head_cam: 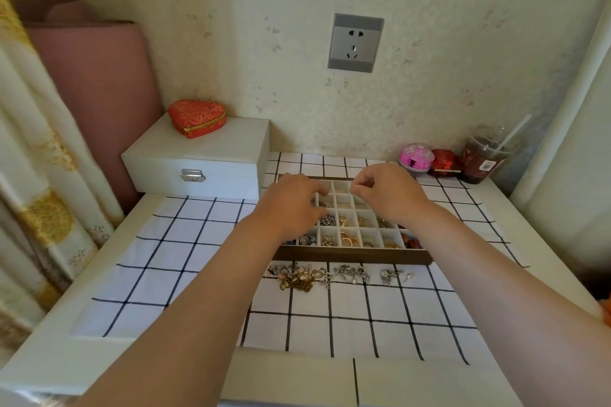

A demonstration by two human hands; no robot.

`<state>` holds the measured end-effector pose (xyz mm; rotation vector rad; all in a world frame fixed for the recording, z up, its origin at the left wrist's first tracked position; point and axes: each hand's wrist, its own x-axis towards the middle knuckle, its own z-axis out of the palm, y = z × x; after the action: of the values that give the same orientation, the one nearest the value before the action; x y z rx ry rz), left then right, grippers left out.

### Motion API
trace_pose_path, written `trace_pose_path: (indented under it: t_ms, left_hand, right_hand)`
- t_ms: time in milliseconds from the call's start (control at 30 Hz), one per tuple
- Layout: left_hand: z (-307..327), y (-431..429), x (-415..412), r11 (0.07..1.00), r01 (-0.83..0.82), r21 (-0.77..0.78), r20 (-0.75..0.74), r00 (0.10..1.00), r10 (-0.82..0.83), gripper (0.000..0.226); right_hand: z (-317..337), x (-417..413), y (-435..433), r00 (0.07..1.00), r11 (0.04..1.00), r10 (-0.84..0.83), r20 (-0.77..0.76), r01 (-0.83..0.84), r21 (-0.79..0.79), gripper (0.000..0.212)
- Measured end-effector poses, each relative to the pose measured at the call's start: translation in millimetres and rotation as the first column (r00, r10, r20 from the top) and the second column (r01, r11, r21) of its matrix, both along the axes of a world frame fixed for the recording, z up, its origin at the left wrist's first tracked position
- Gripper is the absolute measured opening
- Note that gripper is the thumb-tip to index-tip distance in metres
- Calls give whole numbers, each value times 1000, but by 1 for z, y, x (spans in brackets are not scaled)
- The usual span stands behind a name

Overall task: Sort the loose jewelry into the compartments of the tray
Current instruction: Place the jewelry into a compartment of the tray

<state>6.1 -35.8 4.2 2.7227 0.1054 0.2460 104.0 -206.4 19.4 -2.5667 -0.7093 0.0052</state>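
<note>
Loose jewelry lies in a row on the checked cloth at centre frame, just below the near wooden rim of the tray, whose lower compartments hold sorted pieces. The left hand hangs over the tray's left side, fingers bent down; its grip cannot be told. The right hand, over the upper right compartments, has curled fingers with thumb and forefinger pinched; anything between them is too small to tell.

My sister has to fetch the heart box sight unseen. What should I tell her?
At the back left corner of the table a white latched case sits by the wall. The heart-shaped box lies on its lid: red fabric with gold pattern. Only it is a heart; the pink round box and the dark red box stand far right.
</note>
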Motion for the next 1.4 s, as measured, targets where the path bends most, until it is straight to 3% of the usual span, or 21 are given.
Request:
trace_pose_path:
  t_ms: [133,367,633,767,933,1033,1267,1400]
  left_hand:
    - [-7,5,2,995,25,96,-83,996,-17,46]
    - [-9,4,7,996,34,79,-133,991,-23,48]
    - [-10,5,6,996,45,71,-138,990,-35,49]
    - [-11,4,6,997,37,75,-139,990,-26,49]
    - [-12,4,5,997,36,65,-133,991,-27,49]
    - [-12,3,3,998,32,56,-108,994,-26,49]
    - [-7,-17,-8,993,113,28,96,989,-115,35]
    - [-8,-34,-19,975,223,-8,102,970,-221,25]
  right_hand:
    - [-7,3,10,997,990,27,66,-17,-139,13]
    - [-14,4,29,987,927,118,113,-69,-369,20]
    - [-13,2,26,976,952,82,204,-15,-307,10]
    - [-13,2,27,970,936,39,240,49,-349,22]
    - [-16,4,25,984,933,92,153,-31,-358,27]
    - [-12,5,20,994,952,91,53,-71,-299,16]
    - [12,-10,-7,985,974,130,116,-105,-202,10]
    - [19,-31,-32,971,953,236,46,-222,-208,9]
